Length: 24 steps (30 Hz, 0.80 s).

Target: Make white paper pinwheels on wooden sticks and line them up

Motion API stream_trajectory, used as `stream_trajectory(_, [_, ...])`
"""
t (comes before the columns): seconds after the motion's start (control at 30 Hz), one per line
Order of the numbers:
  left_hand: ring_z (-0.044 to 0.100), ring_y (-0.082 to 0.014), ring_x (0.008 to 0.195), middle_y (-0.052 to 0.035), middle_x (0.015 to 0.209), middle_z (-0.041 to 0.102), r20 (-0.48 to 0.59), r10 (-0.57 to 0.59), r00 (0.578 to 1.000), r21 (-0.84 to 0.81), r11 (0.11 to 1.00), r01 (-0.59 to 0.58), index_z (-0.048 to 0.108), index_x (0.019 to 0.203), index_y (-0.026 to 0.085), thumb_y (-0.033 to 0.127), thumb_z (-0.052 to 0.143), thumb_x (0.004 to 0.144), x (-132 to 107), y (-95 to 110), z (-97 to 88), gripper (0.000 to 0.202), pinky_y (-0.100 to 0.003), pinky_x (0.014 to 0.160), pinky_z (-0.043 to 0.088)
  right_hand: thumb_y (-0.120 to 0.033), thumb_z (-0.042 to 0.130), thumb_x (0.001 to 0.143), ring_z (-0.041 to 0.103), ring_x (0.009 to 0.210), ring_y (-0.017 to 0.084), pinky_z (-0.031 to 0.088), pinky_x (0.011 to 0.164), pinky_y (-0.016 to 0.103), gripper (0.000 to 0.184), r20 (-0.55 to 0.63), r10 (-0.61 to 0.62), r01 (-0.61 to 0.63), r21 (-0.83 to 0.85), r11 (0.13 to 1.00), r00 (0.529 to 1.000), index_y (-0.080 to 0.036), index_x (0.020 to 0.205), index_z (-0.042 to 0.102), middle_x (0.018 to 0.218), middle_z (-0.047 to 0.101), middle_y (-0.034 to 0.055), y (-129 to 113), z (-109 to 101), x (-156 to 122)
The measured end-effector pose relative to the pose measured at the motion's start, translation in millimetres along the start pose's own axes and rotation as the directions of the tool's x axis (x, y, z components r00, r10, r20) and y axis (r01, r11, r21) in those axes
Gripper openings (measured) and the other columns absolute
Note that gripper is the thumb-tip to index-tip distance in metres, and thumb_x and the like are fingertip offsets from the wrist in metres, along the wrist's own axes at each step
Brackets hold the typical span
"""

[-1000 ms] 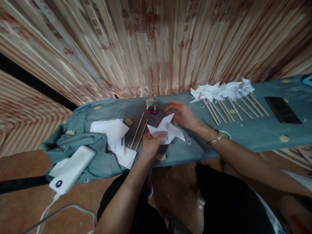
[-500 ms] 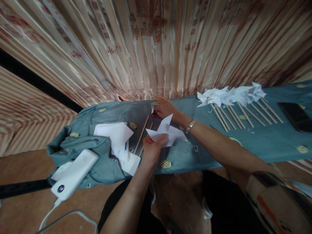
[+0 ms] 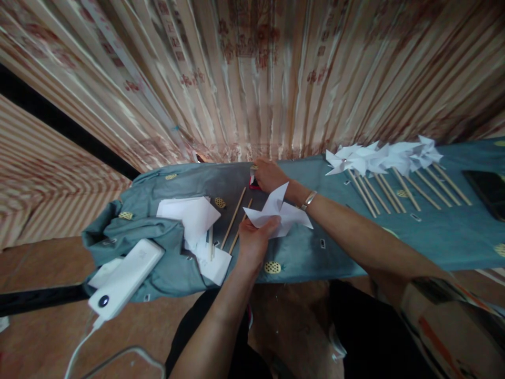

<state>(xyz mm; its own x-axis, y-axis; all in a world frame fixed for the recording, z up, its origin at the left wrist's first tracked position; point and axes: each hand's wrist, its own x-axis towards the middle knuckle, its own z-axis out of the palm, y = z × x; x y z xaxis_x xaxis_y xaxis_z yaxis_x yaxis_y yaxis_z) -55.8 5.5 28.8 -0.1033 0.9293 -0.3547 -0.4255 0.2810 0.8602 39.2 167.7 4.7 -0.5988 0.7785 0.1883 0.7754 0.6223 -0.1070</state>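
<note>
left hand [image 3: 254,243]: clamped on white paper pinwheel [image 3: 283,215] | right hand [image 3: 270,176]: at small red box [image 3: 253,183], cannot tell grip | wooden sticks [image 3: 233,218]: beside left hand

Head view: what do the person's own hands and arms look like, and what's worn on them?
The left hand is ungloved, and the left forearm shows no sleeve. The right hand is also ungloved, with a shiny silver-coloured band around its wrist. Loose patterned fabric in beige, black and orange, perhaps a sleeve, shows by the right elbow.
</note>
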Motion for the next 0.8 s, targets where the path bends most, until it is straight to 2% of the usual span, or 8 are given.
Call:
stream_trajectory(0.3, [0.063,-0.0154,0.060,-0.0040,0.066,0.072,-0.047,0.029,0.999,0.003,1.000,-0.029,0.072,0.066,0.014,0.022,0.081,0.050,2,1,-2.1,0.019,-0.029,0.064,0.050,-0.013,0.054,0.086,0.045,0.129,0.023,0.034,0.111,0.039,0.017,-0.231,0.162,-0.105,0.242,0.965,0.959,-0.017,0.078,0.069,0.127,0.061,0.0109,-1,8,-8])
stream_trajectory(0.4, [0.063,-0.0140,0.058,-0.0031,0.065,0.072,-0.041,0.040,0.998,-0.024,0.999,-0.041,0.072,0.065,0.014,0.023,0.081,0.050,5,1,-4.0,0.020,-0.027,0.062,0.050,-0.018,0.055,0.086,0.053,0.123,0.022,0.039,0.106,0.038,0.014,-0.312,0.307,-0.167,0.404,0.900,0.899,-0.019,0.080,0.068,0.126,0.062,0.0095,1,-1,-26])
stream_trajectory(0.47, [0.063,-0.0134,0.058,-0.0030,0.065,0.072,-0.035,0.043,0.998,-0.040,0.998,-0.045,0.072,0.066,0.013,0.023,0.082,0.050,6,1,-4.8,0.021,-0.027,0.062,0.050,-0.023,0.052,0.088,0.062,0.109,0.021,0.049,0.093,0.036,0.017,-0.324,0.380,-0.194,0.481,0.855,0.866,-0.018,0.085,0.068,0.116,0.067,0.0104,2,-8,-46])
stream_trajectory(0.5, [0.063,-0.0134,0.057,-0.0030,0.065,0.071,-0.039,0.048,0.998,-0.042,0.998,-0.049,0.072,0.066,0.013,0.023,0.082,0.050,6,1,-4.8,0.022,-0.027,0.062,0.050,-0.025,0.050,0.089,0.066,0.094,0.019,0.052,0.083,0.034,0.020,-0.317,0.424,-0.211,0.533,0.820,0.848,-0.018,0.083,0.067,0.103,0.071,0.0082,2,-10,-59])
stream_trajectory(0.6, [0.063,-0.0142,0.059,-0.0033,0.065,0.071,-0.047,0.067,0.997,-0.026,0.997,-0.069,0.071,0.066,0.013,0.023,0.083,0.049,6,-1,-2.6,0.023,-0.027,0.062,0.050,-0.042,0.062,0.081,0.066,0.067,0.016,0.052,0.064,0.029,0.024,-0.086,0.646,-0.228,0.893,0.387,0.759,-0.019,0.078,0.066,0.073,0.071,0.0025,1,-15,-105])
stream_trajectory(0.67, [0.064,-0.0151,0.060,-0.0037,0.066,0.072,-0.039,0.072,0.997,-0.008,0.997,-0.072,0.071,0.067,0.013,0.023,0.082,0.049,5,-3,0.7,0.023,-0.028,0.063,0.050,-0.050,0.070,0.073,0.063,0.061,0.015,0.050,0.059,0.027,0.031,-0.001,0.705,-0.221,0.949,0.224,0.709,-0.020,0.076,0.065,0.069,0.070,0.0013,-2,-15,-137])
stream_trajectory(0.73, [0.064,-0.0159,0.060,-0.0039,0.066,0.072,-0.023,0.056,0.998,0.009,0.998,-0.056,0.071,0.066,0.014,0.023,0.082,0.048,4,-7,5.2,0.023,-0.028,0.064,0.051,-0.054,0.070,0.071,0.062,0.059,0.014,0.049,0.058,0.027,0.035,0.033,0.731,-0.250,0.949,0.190,0.681,-0.020,0.075,0.065,0.068,0.069,0.0015,-4,-12,-168])
stream_trajectory(0.8, [0.064,-0.0160,0.059,-0.0035,0.065,0.072,-0.013,0.037,0.999,0.020,0.999,-0.036,0.071,0.065,0.014,0.023,0.082,0.047,2,-11,10.4,0.023,-0.028,0.063,0.050,-0.055,0.067,0.074,0.062,0.060,0.015,0.049,0.060,0.028,0.035,0.012,0.746,-0.297,0.922,0.250,0.665,-0.020,0.075,0.063,0.067,0.068,0.0013,-5,-10,-194])
